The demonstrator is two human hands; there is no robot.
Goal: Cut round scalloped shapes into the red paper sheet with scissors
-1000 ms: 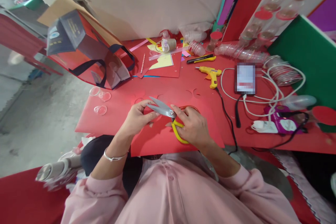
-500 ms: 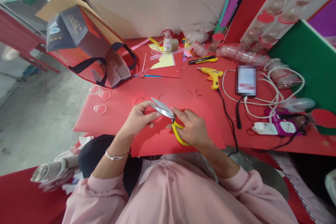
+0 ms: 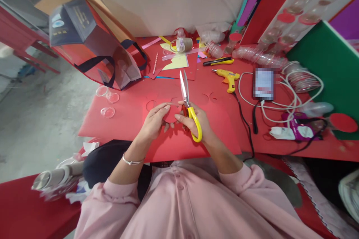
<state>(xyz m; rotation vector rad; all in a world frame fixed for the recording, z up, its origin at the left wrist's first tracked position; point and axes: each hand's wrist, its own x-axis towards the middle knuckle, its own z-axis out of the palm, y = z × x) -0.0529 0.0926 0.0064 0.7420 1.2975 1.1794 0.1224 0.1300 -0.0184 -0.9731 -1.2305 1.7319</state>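
My right hand (image 3: 198, 125) grips yellow-handled scissors (image 3: 188, 101), whose closed steel blades point away from me toward the back of the table. My left hand (image 3: 154, 121) pinches a small round piece of red paper (image 3: 172, 113) together with the right hand's fingertips. Both hands hover over a large red paper sheet (image 3: 224, 134) with round holes cut in it, lying on the red table (image 3: 129, 115).
A yellow glue gun (image 3: 228, 79), a utility knife (image 3: 218, 61), a phone (image 3: 263, 83) with white cables and a power strip (image 3: 290, 132) lie to the right. A red bag (image 3: 92, 52) stands at the back left. Clear plastic lids (image 3: 108, 101) sit near the left edge.
The scissors have swung from pointing left across the paper to pointing away from me, blades closed. Both hands moved slightly forward, and a round red piece is now held between them.
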